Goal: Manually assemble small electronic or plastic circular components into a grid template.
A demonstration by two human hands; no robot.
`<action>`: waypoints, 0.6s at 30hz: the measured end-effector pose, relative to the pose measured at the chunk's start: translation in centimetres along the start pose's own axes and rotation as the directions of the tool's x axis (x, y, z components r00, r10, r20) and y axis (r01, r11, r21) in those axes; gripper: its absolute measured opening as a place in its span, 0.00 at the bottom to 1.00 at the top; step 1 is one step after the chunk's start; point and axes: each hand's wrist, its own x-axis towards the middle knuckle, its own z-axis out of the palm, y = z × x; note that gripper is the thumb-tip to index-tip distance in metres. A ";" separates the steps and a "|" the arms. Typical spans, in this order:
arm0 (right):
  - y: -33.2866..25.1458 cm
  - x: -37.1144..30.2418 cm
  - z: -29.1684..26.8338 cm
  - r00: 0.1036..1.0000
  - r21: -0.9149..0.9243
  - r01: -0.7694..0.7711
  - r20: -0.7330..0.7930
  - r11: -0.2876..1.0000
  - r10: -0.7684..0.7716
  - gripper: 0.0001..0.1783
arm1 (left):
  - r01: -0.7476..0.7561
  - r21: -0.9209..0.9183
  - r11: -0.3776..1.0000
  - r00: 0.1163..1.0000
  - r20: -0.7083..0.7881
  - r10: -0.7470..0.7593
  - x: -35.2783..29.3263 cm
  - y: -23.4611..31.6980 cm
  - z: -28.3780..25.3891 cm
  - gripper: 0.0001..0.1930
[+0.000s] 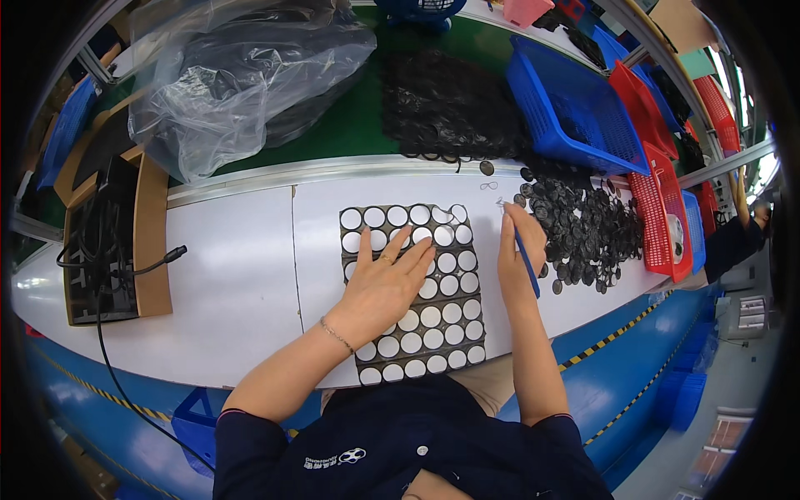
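Note:
My left hand (385, 287) lies with fingers spread over a dark rectangular tray (478, 305), which holds rows of round white discs (433, 339). Its fingertips rest on discs in the upper rows, and the palm hides several others. To the right of the tray, my right hand (523, 242) is closed round a slim blue pen (527, 265). The hand is held at the white tabletop, beside small dark looped marks (489, 186). A heap of small round black parts (583, 221) lies just right of this hand.
A blue basket (575, 108) and red baskets (664, 221) stand at the right. Black parts in clear film (446, 100) lie on the green surface behind. Large clear plastic bags (250, 83) fill the back left. An open cardboard box (152, 242) with a dark device and cable stands left.

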 end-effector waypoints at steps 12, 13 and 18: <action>-5.4 -3.1 2.9 0.925 0.401 -0.252 0.369 0.881 0.096 0.09 | 0.078 -0.007 0.997 0.997 -0.006 -0.078 -2.4 -0.3 -0.9 0.25; -5.4 -3.2 2.9 0.923 0.394 -0.251 0.373 0.884 0.096 0.09 | 0.075 -0.010 0.997 0.997 -0.006 -0.075 -2.4 -0.3 -1.0 0.25; -5.5 -3.1 2.9 0.914 0.362 -0.240 0.397 0.900 0.084 0.09 | 0.072 -0.018 0.997 0.997 -0.020 -0.072 -2.5 -0.4 -1.0 0.25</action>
